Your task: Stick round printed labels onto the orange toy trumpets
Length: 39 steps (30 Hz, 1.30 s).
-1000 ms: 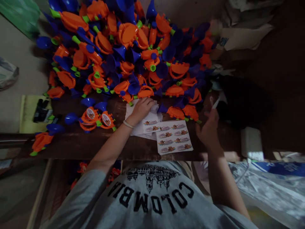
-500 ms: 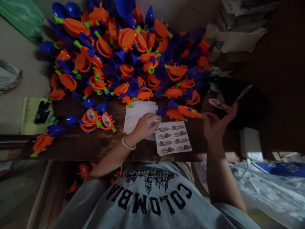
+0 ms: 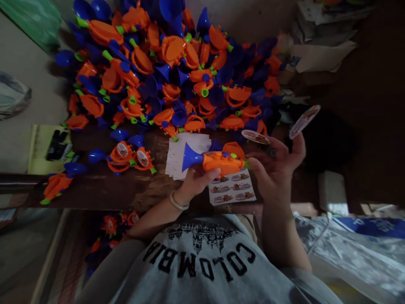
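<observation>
An orange toy trumpet [image 3: 223, 162] with a blue bell and a green mouthpiece lies level between my hands, above the sheets. My left hand [image 3: 198, 183] is closed round its body from below, thumb on the near side. At the mouthpiece end, my right hand [image 3: 276, 169] grips with thumb and a partly hidden finger. Two oval stickers cling to that hand's fingertips: one sticker [image 3: 255, 137] lies nearly flat, the other sticker [image 3: 304, 122] stands up tilted. Beneath the trumpet is a sticker sheet [image 3: 232, 196] with printed ovals, partly covered. White backing sheets [image 3: 177, 152] lie behind my left hand.
A big heap of toy trumpets [image 3: 174, 50] fills the table's back. Trumpets with oval stickers [image 3: 122, 150] sit at left, near another trumpet [image 3: 57, 188] at the front edge. A black object [image 3: 58, 145] rests on yellow paper. A white box [image 3: 333, 192] stands at right.
My right hand has brought the trumpet leftward from the table to in front of me. My left hand has left the sheets and taken hold of its body. A second sticker now shows on my right fingers.
</observation>
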### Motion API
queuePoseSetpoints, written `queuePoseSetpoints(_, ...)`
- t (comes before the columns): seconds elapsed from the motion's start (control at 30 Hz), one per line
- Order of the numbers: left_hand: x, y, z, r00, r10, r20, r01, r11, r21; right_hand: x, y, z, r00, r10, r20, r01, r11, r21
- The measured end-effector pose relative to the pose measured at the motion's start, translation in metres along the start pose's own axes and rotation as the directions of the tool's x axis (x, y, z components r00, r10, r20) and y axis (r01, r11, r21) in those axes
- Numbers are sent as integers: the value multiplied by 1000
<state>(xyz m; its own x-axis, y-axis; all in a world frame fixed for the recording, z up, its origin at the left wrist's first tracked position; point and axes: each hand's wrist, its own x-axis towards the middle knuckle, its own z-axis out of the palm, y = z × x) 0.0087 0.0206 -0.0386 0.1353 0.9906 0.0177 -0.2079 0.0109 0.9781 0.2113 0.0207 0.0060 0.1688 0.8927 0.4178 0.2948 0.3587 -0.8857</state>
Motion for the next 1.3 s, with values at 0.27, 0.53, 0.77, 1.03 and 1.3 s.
queuePoseSetpoints(0.27,-3,21,7,974,-6,-226,-70,942,-328,0,-38,39,917,-220,-333,265,959,96)
queuePoseSetpoints(0.53,-17,23,5,987,121,-106,-152,919,-363,-14,-43,75,984,-21,-177,73,953,295)
queuePoseSetpoints(0.77,-17,32,8,953,292,-85,-304,917,-257,-10,-42,79,975,-93,-199,135,969,209)
queuePoseSetpoints(1.03,-15,28,10,952,289,-105,-307,915,-264,-11,-41,82,980,-108,-165,141,969,202)
queuePoseSetpoints(1.3,-13,28,10,950,289,-116,-310,911,-272,-10,-40,80,973,-157,-171,190,962,196)
